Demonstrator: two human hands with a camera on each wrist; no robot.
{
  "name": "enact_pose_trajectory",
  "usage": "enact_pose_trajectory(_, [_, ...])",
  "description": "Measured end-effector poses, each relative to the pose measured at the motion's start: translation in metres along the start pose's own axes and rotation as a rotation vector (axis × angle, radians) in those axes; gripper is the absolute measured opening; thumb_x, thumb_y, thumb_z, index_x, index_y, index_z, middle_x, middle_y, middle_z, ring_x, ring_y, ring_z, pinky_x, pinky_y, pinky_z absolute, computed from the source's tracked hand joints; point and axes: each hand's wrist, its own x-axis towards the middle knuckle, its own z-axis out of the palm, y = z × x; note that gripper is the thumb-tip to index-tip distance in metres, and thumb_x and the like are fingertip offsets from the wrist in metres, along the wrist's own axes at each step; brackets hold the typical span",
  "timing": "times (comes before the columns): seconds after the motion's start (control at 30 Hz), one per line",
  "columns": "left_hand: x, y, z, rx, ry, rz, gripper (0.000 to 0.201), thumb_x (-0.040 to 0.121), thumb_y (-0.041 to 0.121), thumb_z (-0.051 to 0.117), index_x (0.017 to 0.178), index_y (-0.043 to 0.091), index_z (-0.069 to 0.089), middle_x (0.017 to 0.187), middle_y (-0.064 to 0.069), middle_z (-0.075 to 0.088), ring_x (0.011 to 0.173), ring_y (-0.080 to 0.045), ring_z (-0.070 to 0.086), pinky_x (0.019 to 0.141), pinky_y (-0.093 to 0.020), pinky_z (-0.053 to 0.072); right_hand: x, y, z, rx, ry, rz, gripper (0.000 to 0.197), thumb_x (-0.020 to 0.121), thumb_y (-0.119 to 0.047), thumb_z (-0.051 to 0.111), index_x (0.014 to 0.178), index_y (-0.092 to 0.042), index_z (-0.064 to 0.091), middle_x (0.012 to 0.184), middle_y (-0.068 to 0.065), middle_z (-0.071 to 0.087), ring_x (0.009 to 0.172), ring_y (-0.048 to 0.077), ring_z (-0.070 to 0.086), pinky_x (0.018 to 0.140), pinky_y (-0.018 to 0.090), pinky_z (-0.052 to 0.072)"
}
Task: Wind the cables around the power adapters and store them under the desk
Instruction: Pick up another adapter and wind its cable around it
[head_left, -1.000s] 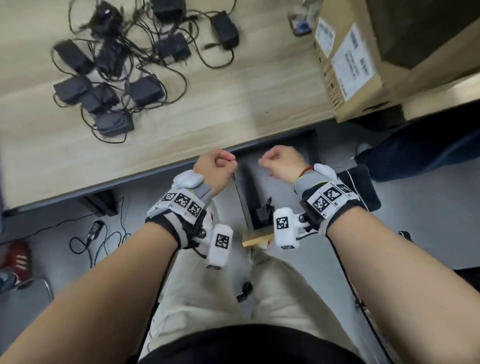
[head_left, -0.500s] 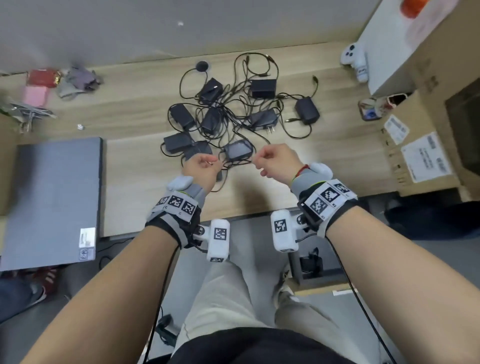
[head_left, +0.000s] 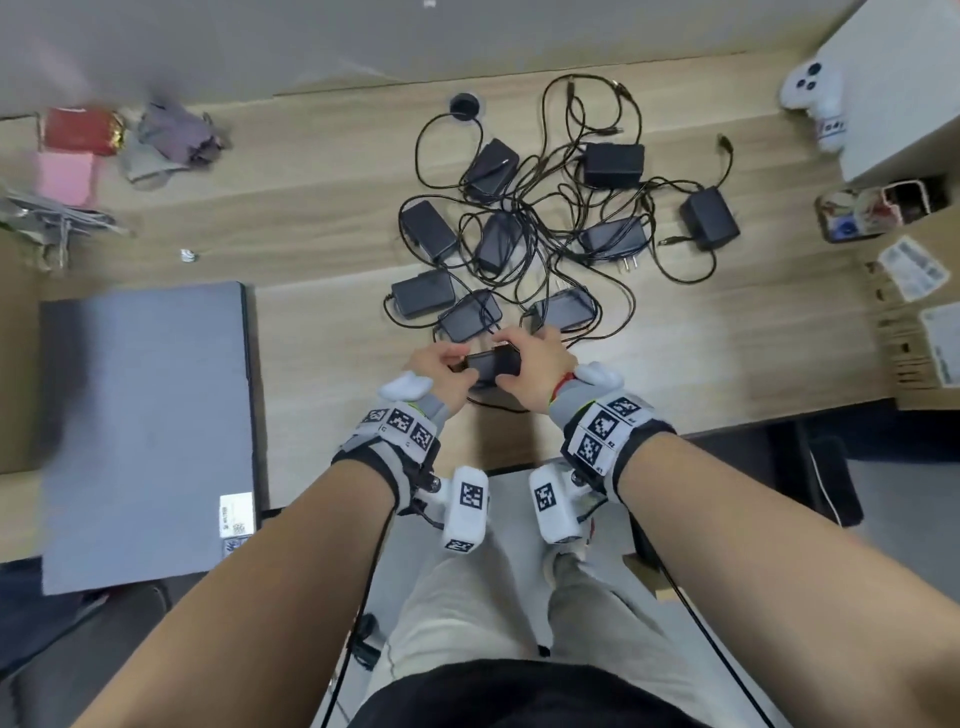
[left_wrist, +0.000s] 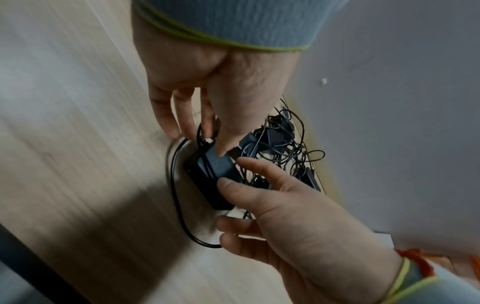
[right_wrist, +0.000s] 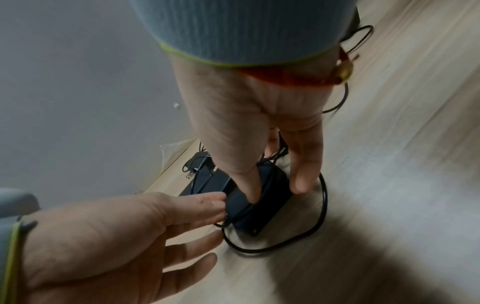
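A black power adapter (head_left: 493, 366) lies at the near edge of the wooden desk (head_left: 322, 374), its cable (right_wrist: 320, 216) looped loosely round it. My right hand (head_left: 511, 358) grips the adapter between thumb and fingers; the right wrist view shows this grip (right_wrist: 275, 189). My left hand (head_left: 457, 364) pinches the adapter's left end, where the cable leaves it, with thumb and index finger (left_wrist: 213, 142). Just beyond lies a tangled pile of several more black adapters (head_left: 519, 228) with loose cables.
A closed grey laptop (head_left: 145, 431) lies left of my hands. Cardboard boxes (head_left: 930, 343) and a white controller (head_left: 810, 98) stand at the right. Red and pink packets (head_left: 78, 130) sit at the back left. Below the desk edge are my legs and the floor.
The view rose from under the desk to the desk top. Both hands, earlier empty fists, moved forward and took hold of the nearest adapter.
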Motion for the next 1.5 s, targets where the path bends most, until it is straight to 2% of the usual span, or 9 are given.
enact_pose_trajectory(0.13, [-0.001, -0.002, 0.005, 0.153, -0.026, 0.088, 0.046, 0.081, 0.011, 0.073, 0.126, 0.017, 0.064, 0.117, 0.001, 0.063, 0.102, -0.01, 0.057, 0.08, -0.009, 0.037, 0.0, 0.006, 0.0, 0.01, 0.021, 0.021, 0.055, 0.085, -0.036, 0.071, 0.132, -0.043, 0.045, 0.134, 0.01, 0.034, 0.103, 0.037, 0.06, 0.096, 0.039, 0.047])
enact_pose_trajectory(0.27, [-0.001, -0.002, 0.013, 0.339, -0.072, 0.143, 0.062, 0.075, 0.018, 0.078, 0.134, 0.02, 0.056, 0.131, -0.007, 0.057, 0.119, -0.025, 0.055, 0.102, -0.034, 0.044, 0.001, 0.008, 0.001, 0.081, 0.018, 0.022, 0.056, 0.085, -0.033, 0.072, 0.132, -0.039, 0.044, 0.127, 0.013, 0.044, 0.101, 0.036, 0.06, 0.09, 0.035, 0.046])
enact_pose_trajectory(0.57, [-0.005, 0.007, 0.024, 0.333, -0.024, 0.112, 0.045, 0.067, 0.015, 0.083, 0.104, 0.021, 0.057, 0.099, 0.0, 0.062, 0.08, -0.019, 0.054, 0.063, -0.027, 0.039, -0.005, 0.028, -0.009, 0.321, 0.005, -0.055, 0.053, 0.08, -0.013, 0.072, 0.124, -0.03, 0.047, 0.076, -0.003, 0.054, 0.077, 0.024, 0.057, 0.07, 0.029, 0.043])
enact_pose_trajectory(0.83, [-0.019, 0.015, 0.033, 0.399, 0.019, 0.103, 0.065, 0.069, 0.016, 0.086, 0.122, 0.017, 0.049, 0.121, -0.004, 0.041, 0.096, -0.02, 0.049, 0.079, -0.025, 0.037, -0.012, 0.042, -0.015, 0.376, 0.154, -0.057, 0.032, 0.081, -0.005, 0.065, 0.106, -0.018, 0.05, 0.113, 0.009, 0.054, 0.084, 0.018, 0.047, 0.072, 0.023, 0.034])
enact_pose_trajectory(1.0, [-0.018, 0.024, 0.028, 0.477, 0.051, -0.005, 0.043, 0.075, 0.035, 0.082, 0.099, 0.013, 0.054, 0.106, -0.006, 0.055, 0.085, -0.022, 0.052, 0.07, -0.028, 0.038, -0.015, 0.051, -0.016, 0.315, 0.104, 0.022, 0.012, 0.082, -0.016, 0.064, 0.073, -0.022, 0.061, 0.077, -0.007, 0.063, 0.082, 0.019, 0.059, 0.069, 0.022, 0.04])
enact_pose_trajectory(1.1, [-0.019, 0.017, 0.027, 0.514, 0.004, -0.005, 0.026, 0.083, 0.045, 0.073, 0.079, 0.021, 0.064, 0.087, -0.002, 0.068, 0.084, -0.022, 0.062, 0.064, -0.025, 0.044, -0.016, 0.051, -0.009, 0.304, 0.006, -0.011, 0.01, 0.084, -0.021, 0.066, 0.092, -0.025, 0.071, 0.089, -0.004, 0.07, 0.091, 0.019, 0.064, 0.077, 0.022, 0.045])
enact_pose_trajectory(1.2, [-0.016, 0.008, 0.028, 0.394, 0.067, 0.073, 0.022, 0.079, 0.035, 0.078, 0.096, 0.025, 0.07, 0.093, 0.004, 0.064, 0.086, -0.015, 0.06, 0.059, -0.02, 0.036, -0.014, 0.045, -0.004, 0.239, 0.031, -0.052, 0.037, 0.086, -0.021, 0.062, 0.123, -0.024, 0.064, 0.1, 0.004, 0.065, 0.102, 0.025, 0.062, 0.078, 0.026, 0.045])
enact_pose_trajectory(1.37, [-0.011, 0.005, 0.027, 0.424, 0.109, 0.181, 0.063, 0.069, 0.019, 0.082, 0.127, 0.02, 0.058, 0.124, -0.008, 0.047, 0.103, -0.022, 0.053, 0.088, -0.025, 0.045, -0.005, 0.044, 0.003, 0.266, -0.017, -0.048, 0.065, 0.081, -0.025, 0.068, 0.14, -0.038, 0.042, 0.112, 0.011, 0.059, 0.102, 0.032, 0.059, 0.079, 0.028, 0.041])
enact_pose_trajectory(1.5, [-0.001, 0.004, 0.025, 0.59, 0.024, 0.137, 0.049, 0.076, 0.029, 0.079, 0.123, 0.023, 0.065, 0.123, -0.006, 0.058, 0.111, -0.025, 0.056, 0.095, -0.029, 0.045, -0.001, 0.043, 0.007, 0.245, -0.075, -0.059, 0.081, 0.079, -0.024, 0.073, 0.147, -0.038, 0.032, 0.121, 0.013, 0.049, 0.106, 0.032, 0.056, 0.086, 0.026, 0.038])
